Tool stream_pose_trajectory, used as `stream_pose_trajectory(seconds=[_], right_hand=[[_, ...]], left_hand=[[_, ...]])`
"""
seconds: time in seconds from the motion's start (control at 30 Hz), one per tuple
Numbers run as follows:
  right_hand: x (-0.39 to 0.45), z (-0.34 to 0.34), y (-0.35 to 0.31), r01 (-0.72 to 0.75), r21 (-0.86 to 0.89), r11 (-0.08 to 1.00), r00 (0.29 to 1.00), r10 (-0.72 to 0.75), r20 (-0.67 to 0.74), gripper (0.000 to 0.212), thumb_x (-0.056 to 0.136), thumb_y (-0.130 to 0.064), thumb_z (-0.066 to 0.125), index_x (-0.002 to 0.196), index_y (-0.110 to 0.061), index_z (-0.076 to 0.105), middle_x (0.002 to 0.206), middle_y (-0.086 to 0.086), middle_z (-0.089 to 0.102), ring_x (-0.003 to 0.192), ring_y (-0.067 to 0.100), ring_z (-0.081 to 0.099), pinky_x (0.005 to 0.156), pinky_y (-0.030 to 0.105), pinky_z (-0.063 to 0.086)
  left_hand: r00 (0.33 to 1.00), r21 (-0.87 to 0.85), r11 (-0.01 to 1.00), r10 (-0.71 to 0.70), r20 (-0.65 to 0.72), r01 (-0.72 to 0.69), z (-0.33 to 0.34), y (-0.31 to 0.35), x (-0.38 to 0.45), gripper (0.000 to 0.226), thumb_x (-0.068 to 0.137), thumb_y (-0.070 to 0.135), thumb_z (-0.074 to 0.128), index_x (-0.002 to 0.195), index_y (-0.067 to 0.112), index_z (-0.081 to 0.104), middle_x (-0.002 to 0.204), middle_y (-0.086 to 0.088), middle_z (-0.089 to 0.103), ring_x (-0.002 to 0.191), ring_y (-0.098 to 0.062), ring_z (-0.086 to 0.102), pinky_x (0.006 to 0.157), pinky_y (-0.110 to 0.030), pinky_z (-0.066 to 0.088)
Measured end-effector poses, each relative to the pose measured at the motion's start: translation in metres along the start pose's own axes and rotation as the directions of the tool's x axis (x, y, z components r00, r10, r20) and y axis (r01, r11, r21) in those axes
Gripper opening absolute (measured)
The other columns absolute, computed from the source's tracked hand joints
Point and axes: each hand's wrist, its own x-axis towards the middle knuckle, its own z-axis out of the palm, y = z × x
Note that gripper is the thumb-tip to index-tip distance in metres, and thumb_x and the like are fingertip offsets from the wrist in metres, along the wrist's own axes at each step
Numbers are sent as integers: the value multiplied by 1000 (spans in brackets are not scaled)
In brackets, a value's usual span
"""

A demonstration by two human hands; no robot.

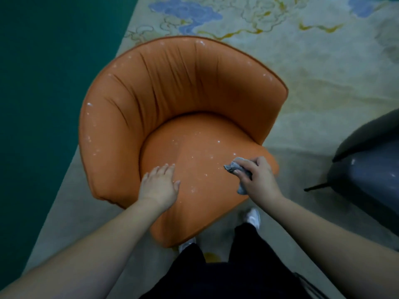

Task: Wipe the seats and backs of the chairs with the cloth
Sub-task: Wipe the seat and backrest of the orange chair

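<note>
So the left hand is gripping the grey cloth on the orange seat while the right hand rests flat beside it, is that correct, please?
Not quite: the hands are swapped. In the head view the right hand grips the grey cloth on the orange seat, while the left hand rests flat beside it.

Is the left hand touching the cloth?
Apart. The head view shows the left hand flat on the orange seat, with bare seat between it and the cloth gripped by the right hand.
</note>
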Motion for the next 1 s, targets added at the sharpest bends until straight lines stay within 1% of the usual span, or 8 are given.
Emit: stream_pose_trajectory(seconds=[0.1, 0.23, 0.4, 0.5, 0.6, 0.8, 0.87, 1.0], right_hand=[[43, 3, 1, 102, -6, 995, 990, -101, 102, 33, 86, -22, 69, 119, -20, 66, 100, 0, 42, 101, 21, 48, 87, 20, 31], [102, 6, 0, 279, 11, 960, 926, -272, 261, 33, 88, -20, 66, 121, -18, 65, 103, 2, 42, 101, 20, 48, 87, 23, 34], [161, 11, -4, 493, 58, 868, 771, -467, 434, 34, 90, -19, 63, 124, -21, 61, 106, 1, 39, 102, 15, 43, 89, 21, 32], [182, 21, -5, 547, 109, 830, 690, -521, 503, 36, 92, -22, 62, 128, -23, 59, 109, 1, 39, 102, 12, 41, 90, 22, 34], [190, 43, -3, 537, 160, 828, 654, -529, 541, 35, 93, -25, 59, 128, -27, 58, 111, -3, 39, 101, 5, 39, 90, 17, 32], [195, 110, 17, 475, 204, 856, 665, -501, 554, 34, 93, -25, 59, 127, -24, 59, 111, -3, 39, 107, 15, 43, 94, 26, 38], [197, 138, 26, 453, 220, 864, 680, -494, 543, 34, 94, -26, 58, 128, -25, 59, 111, -6, 39, 104, 11, 43, 91, 22, 38], [205, 203, 45, 455, 232, 860, 677, -503, 537, 34, 94, -26, 58, 128, -25, 58, 111, -8, 38, 99, 6, 41, 82, 5, 32]], left_hand=[[991, -77, 988, -137, -6, 136, 2, -3, 15, 59, 97, 46, 33, 150, 25, 19, 156, 1, 25, 142, -22, 23, 116, -42, 21], [946, -174, 931, -324, 0, 319, 12, 0, 28, 61, 96, 45, 37, 151, 25, 19, 156, 1, 23, 142, -23, 22, 115, -42, 21], [812, -298, 770, -583, 27, 564, 38, 17, 21, 63, 95, 46, 41, 150, 24, 21, 156, -1, 23, 141, -24, 24, 114, -42, 25], [729, -373, 656, -679, 86, 655, 54, 29, 17, 65, 94, 46, 44, 150, 24, 21, 157, -1, 21, 140, -24, 24, 114, -42, 25], [681, -397, 597, -724, 107, 697, 72, 37, 11, 65, 93, 46, 46, 150, 25, 21, 157, 0, 20, 141, -24, 24, 113, -42, 26], [689, -394, 605, -717, 111, 692, 109, 23, 30, 63, 94, 41, 47, 150, 24, 22, 157, -1, 22, 141, -24, 24, 114, -43, 26], [698, -386, 620, -710, 95, 683, 125, 16, 44, 63, 94, 40, 48, 149, 25, 23, 156, 0, 24, 140, -23, 25, 112, -45, 29], [705, -398, 631, -707, 58, 666, 164, 1, 78, 62, 94, 40, 49, 149, 29, 23, 156, 3, 24, 140, -20, 25, 111, -43, 29]])
